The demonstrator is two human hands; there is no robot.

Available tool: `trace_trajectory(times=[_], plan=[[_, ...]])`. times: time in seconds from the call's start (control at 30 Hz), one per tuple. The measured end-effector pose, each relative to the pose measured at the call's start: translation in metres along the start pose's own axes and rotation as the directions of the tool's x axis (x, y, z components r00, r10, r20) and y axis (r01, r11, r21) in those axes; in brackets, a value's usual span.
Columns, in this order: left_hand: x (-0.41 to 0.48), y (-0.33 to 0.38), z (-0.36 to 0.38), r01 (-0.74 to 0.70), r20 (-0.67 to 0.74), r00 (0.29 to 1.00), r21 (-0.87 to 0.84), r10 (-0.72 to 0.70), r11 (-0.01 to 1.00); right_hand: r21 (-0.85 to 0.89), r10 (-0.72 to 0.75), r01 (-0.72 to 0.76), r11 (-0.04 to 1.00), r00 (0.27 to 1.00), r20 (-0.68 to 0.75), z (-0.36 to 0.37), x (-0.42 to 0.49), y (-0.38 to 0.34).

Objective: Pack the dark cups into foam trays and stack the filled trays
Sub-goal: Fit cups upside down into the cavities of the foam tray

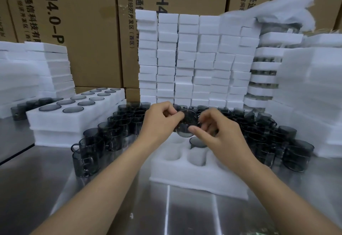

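Note:
Both hands hold one dark see-through cup (187,123) above the far end of a white foam tray (196,177) on the steel table. My left hand (159,122) grips its left side, and my right hand (214,129) pinches its right side with thumb and fingers. One cup (199,141) sits in a far pocket of this tray; the near pockets show empty. Several loose dark cups (103,138) crowd the table to the left, behind and to the right (277,142). A filled tray (74,109) lies on other trays at the left.
Tall stacks of white foam blocks (194,59) stand behind the cups. Filled trays are stacked at the back right (266,75). More foam piles sit at far left (33,72) and far right (314,96). Cardboard boxes (83,22) form the back wall. Bare steel table (129,207) lies near me.

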State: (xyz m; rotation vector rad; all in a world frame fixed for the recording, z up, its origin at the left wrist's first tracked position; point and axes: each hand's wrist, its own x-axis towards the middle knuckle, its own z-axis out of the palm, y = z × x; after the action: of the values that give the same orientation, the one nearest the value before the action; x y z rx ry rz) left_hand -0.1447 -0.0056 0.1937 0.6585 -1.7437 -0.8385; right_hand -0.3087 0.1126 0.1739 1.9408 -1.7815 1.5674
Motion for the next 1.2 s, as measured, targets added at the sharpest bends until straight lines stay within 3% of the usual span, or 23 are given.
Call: trace_trajectory(times=[0.27,0.47,0.63,0.93,1.2], plan=[[-0.017,0.002,-0.003,-0.085,0.157,0.978,-0.293,0.136,0.952,0.151,0.053,-0.036,0.988,0.992,-0.113,-0.003,0.002,-0.001],[-0.021,-0.002,0.007,-0.194,0.046,0.976,-0.267,0.213,0.944,0.109,-0.084,0.102,0.989,0.983,-0.163,-0.001,0.001,-0.003],[-0.021,0.0,0.006,-0.296,0.027,0.952,-0.157,0.304,0.942,0.05,-0.185,0.194,0.98,0.973,-0.14,0.002,0.001,-0.001],[-0.019,-0.004,0.0,-0.406,0.01,0.914,0.03,0.406,0.913,0.0,-0.188,0.189,0.982,0.975,-0.115,0.002,0.001,0.004],[-0.02,-0.022,-0.008,-0.369,0.02,0.927,0.241,0.376,0.897,-0.305,-0.101,0.109,0.946,0.994,0.042,0.012,-0.003,-0.005]])
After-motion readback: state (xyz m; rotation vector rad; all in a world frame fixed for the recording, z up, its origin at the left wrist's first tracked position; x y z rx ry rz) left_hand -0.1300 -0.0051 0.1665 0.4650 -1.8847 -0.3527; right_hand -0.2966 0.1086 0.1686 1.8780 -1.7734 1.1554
